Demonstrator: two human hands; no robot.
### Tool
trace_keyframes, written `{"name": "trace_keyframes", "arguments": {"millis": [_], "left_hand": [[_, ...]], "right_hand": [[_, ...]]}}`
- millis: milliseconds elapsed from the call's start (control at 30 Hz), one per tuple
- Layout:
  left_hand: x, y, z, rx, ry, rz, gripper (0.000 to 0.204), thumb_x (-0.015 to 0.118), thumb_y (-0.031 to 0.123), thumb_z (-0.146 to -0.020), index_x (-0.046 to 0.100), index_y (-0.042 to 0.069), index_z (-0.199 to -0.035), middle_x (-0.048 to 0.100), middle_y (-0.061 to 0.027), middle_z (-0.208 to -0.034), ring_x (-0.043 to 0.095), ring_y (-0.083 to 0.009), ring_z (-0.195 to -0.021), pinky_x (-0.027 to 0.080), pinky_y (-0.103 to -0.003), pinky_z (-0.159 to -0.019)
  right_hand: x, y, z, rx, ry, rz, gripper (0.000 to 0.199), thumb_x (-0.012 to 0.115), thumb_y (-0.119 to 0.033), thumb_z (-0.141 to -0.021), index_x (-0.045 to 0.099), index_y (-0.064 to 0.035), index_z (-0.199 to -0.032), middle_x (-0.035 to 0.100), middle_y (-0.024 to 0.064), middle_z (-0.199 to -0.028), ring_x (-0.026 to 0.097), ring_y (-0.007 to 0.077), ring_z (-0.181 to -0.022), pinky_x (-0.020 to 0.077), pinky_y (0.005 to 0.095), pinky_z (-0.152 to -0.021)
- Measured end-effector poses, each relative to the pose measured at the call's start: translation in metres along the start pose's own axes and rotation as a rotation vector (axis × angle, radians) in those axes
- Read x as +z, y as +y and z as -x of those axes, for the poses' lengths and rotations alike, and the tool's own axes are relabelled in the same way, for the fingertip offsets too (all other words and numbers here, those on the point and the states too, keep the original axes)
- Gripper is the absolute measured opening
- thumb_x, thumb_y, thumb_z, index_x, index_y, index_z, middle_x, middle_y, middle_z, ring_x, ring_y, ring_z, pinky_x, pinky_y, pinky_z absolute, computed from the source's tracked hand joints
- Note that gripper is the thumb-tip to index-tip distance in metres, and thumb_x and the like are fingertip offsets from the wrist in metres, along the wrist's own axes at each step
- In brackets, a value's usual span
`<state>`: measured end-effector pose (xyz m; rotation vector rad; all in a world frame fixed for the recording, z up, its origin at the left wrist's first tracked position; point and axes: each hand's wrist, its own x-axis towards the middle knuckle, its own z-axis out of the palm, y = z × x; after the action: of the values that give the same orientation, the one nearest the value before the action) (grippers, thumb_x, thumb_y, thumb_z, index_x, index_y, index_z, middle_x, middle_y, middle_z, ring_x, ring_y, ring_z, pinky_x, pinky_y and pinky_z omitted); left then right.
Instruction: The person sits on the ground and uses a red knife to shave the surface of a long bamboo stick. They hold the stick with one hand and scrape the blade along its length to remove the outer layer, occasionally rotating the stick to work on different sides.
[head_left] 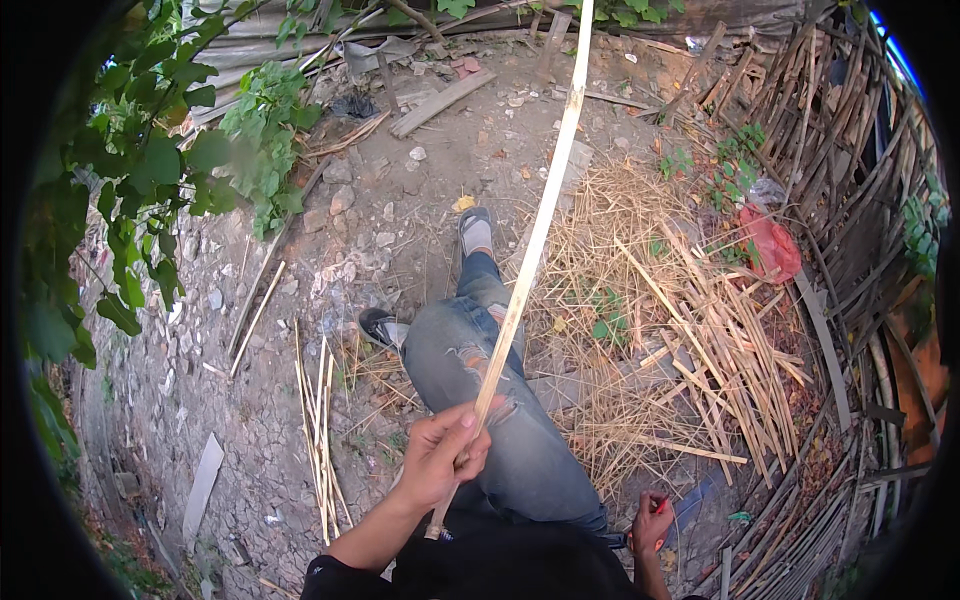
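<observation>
My left hand (443,453) is closed around a long, pale split-bamboo strip (540,215). The strip rises from near my waist across my bent leg and runs past the top of the picture. Low on the right, my right hand (651,522) grips what looks like a hand saw, with a red-orange handle (658,544) and a broad bluish-grey blade (692,505) pointing away to the right. Part of the handle is hidden by my fingers, and the blade's teeth are too small to make out.
Bamboo strips (735,350) lie piled over straw-like shavings (610,420) at right. Thinner strips (318,430) lie left of my leg. A stick fence (860,170) bounds the right side, near a red plastic bag (771,245). Leaves (150,160) hang at upper left over stony ground.
</observation>
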<state>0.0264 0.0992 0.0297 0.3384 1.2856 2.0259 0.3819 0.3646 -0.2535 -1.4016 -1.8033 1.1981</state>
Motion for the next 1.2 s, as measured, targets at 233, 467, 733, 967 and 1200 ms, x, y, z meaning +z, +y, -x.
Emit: {"name": "trace_keyframes", "arguments": {"millis": [233,467,733,967,1200], "left_hand": [[0.055,-0.005,-0.066,0.101,-0.084,0.054,0.042,0.037,0.025,-0.114,0.052,-0.003,-0.142,0.046,-0.0003,-0.068,0.036,-0.0056,-0.044,0.030,-0.023,-0.042],[0.051,0.007,-0.072,0.089,-0.125,0.052,0.044,0.036,0.026,-0.114,0.051,-0.005,-0.142,0.041,0.0009,-0.064,0.033,-0.0057,-0.043,0.029,-0.022,-0.042],[0.013,0.035,-0.062,0.171,-0.019,-0.165,0.053,0.040,0.027,-0.114,0.031,0.005,-0.161,0.034,0.0043,-0.061,0.033,-0.0048,-0.047,0.032,-0.023,-0.044],[0.005,0.033,-0.062,0.154,0.001,-0.183,0.048,0.043,0.023,-0.113,0.039,0.008,-0.158,0.031,0.0043,-0.062,0.024,-0.0044,-0.048,0.027,-0.022,-0.044],[-0.005,0.028,-0.063,0.092,0.010,-0.104,0.049,0.043,0.023,-0.113,0.037,0.008,-0.159,0.027,0.0066,-0.063,0.022,-0.0045,-0.051,0.026,-0.023,-0.047]], "right_hand": [[0.115,-0.330,-0.118,-0.428,-0.440,-0.694,0.031,0.069,-0.008,-0.097,0.062,0.0028,-0.126,0.076,0.0175,-0.107,0.047,-0.0006,-0.057,0.0365,0.0168,-0.049],[0.166,-0.479,-0.098,-0.670,-0.933,-0.516,0.036,0.071,-0.014,-0.099,0.060,0.0019,-0.129,0.075,0.0119,-0.098,0.054,0.0006,-0.059,0.0393,0.0180,-0.049],[0.162,-0.496,-0.074,-0.959,-0.797,0.102,0.035,0.063,-0.035,-0.100,0.062,-0.0003,-0.093,0.059,0.0176,-0.064,0.062,0.0408,-0.060,0.0472,0.0437,-0.056],[0.165,-0.483,-0.053,-1.166,-0.922,0.387,0.040,0.064,-0.038,-0.100,0.061,-0.0001,-0.090,0.064,0.0211,-0.065,0.066,0.0436,-0.062,0.0511,0.0509,-0.056],[0.183,-0.476,-0.067,-1.294,-0.839,0.381,0.046,0.063,-0.045,-0.099,0.061,-0.0020,-0.086,0.064,0.0209,-0.063,0.064,0.0450,-0.057,0.0499,0.0522,-0.051]]}}
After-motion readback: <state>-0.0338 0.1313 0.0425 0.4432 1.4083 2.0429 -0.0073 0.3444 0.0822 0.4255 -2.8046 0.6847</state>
